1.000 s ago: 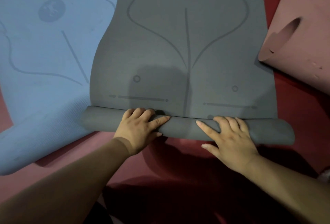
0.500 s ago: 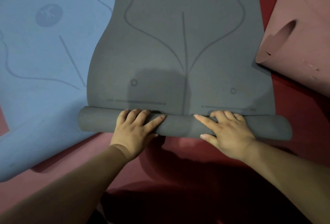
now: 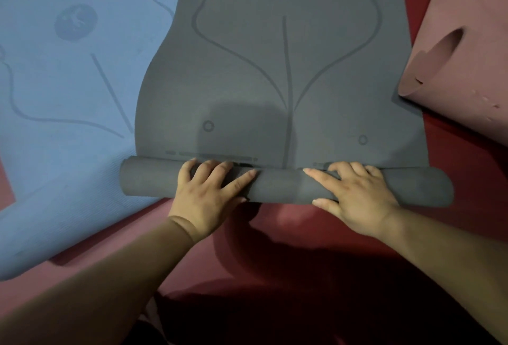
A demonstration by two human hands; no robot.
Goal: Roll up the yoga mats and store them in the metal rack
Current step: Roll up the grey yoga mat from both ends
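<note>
On the red floor (image 3: pixel 302 237), in the middle of my view, a grey mat (image 3: pixel 288 83) lies flat with its near end wound into a roll (image 3: pixel 286 185) that runs left to right across the floor. My left hand (image 3: pixel 209 196) is on the left half of the roll, its fingers bent over the top down to the seam where roll meets flat mat, forefinger stretched along the roll toward the middle, thumb tucked against the near side. My right hand (image 3: pixel 354 196) grips the right half the same way: fingers curled over the far side, forefinger pointing inward along the top, thumb at the near edge. The two forefingers point at each other and stay apart. The flat part of the grey mat runs away from me to the far edge of the view, printed with curved lines, a centre line, two small rings and a round emblem. A blue mat (image 3: pixel 68 97) lies unrolled on the left side of the floor, its edge tucked under the grey one. A pink mat (image 3: pixel 467 55) lies at the right, one corner curled up off the floor.
</note>
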